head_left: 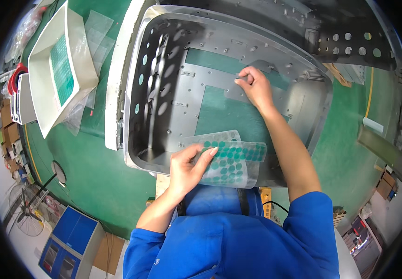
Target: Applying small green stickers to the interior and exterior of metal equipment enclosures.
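A large grey metal housing (163, 56) with rows of round holes lies open below me on the green floor. My left hand (189, 167) holds clear sheets of round green stickers (235, 160) over the housing's near rim. My right hand (253, 84) reaches inside, fingers pinched and pressing on the inner grey plate (210, 79) near a small hole. Whether a sticker sits under the fingertips is hidden.
A white tray (54, 69) holding a green sticker sheet stands at the left, with clear film sheets (96, 32) beside it. A blue cabinet (70, 237) and a fan (26, 211) sit at the lower left. Another perforated dark panel (349, 46) lies at the upper right.
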